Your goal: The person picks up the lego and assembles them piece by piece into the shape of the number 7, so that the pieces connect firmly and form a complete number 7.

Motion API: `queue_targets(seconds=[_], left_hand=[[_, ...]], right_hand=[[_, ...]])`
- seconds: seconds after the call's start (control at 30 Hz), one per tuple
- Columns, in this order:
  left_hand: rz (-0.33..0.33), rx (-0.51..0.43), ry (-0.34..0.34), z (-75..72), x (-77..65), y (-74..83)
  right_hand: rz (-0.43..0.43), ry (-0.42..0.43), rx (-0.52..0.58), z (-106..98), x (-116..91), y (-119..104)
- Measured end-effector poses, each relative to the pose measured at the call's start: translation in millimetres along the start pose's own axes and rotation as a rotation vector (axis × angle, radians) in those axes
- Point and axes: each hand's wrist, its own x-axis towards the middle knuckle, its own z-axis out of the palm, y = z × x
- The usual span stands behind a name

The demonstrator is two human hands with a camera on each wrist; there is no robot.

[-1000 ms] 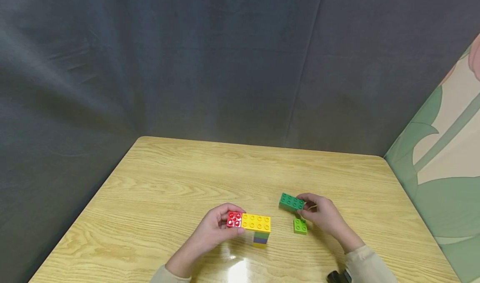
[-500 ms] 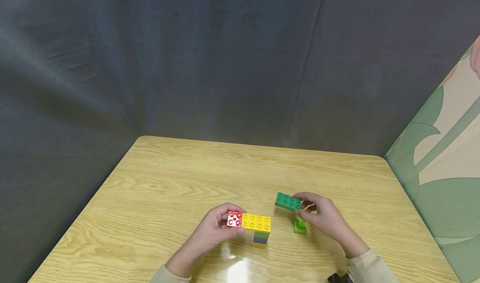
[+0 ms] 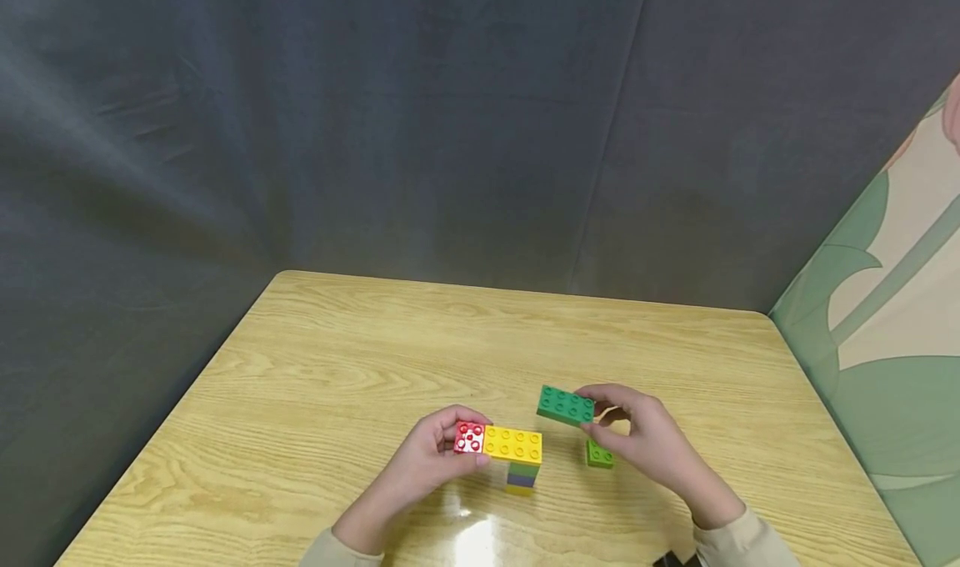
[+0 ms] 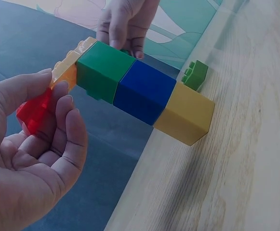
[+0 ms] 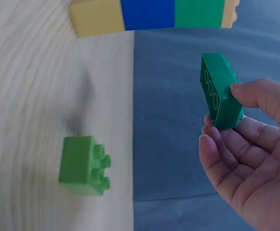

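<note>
My left hand [image 3: 429, 457] grips a red toy building brick [image 3: 469, 438] between thumb and fingers. Beside the red brick runs a long yellow brick [image 3: 513, 445], and under its right end is a column: green brick [image 4: 106, 70], blue brick [image 4: 144, 91], yellow brick [image 4: 185, 113]. To the right, my right hand [image 3: 647, 435] pinches a long dark green brick [image 3: 564, 406] by its right end. That brick is off the table, studs up and slightly tilted, apart from the yellow brick. Its hollow underside shows in the right wrist view. Below the right hand lies a small light green brick [image 3: 599, 455].
The wooden table [image 3: 360, 342] has a dark curtain [image 3: 450, 133] behind it and on the left. Along the right side hangs a leaf-patterned cloth [image 3: 892, 367]. A black object [image 3: 667, 559] shows by the right sleeve at the lower edge.
My right hand has moved the dark green brick up and left, closer to the yellow brick. The left hand and its bricks have stayed nearly still.
</note>
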Motion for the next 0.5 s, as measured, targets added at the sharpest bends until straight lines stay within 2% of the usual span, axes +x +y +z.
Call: queue_targets(seconds=[0.23, 0.5], left_hand=[[0.010, -0.021, 0.004, 1.8, 0.7, -1.1], [0.022, -0.025, 0.000, 2.2, 0.8, -1.2]], right_hand=[[-0.026, -0.020, 0.020, -1, -1, -17], [-0.129, -0.005, 0.018, 0, -2, -27]])
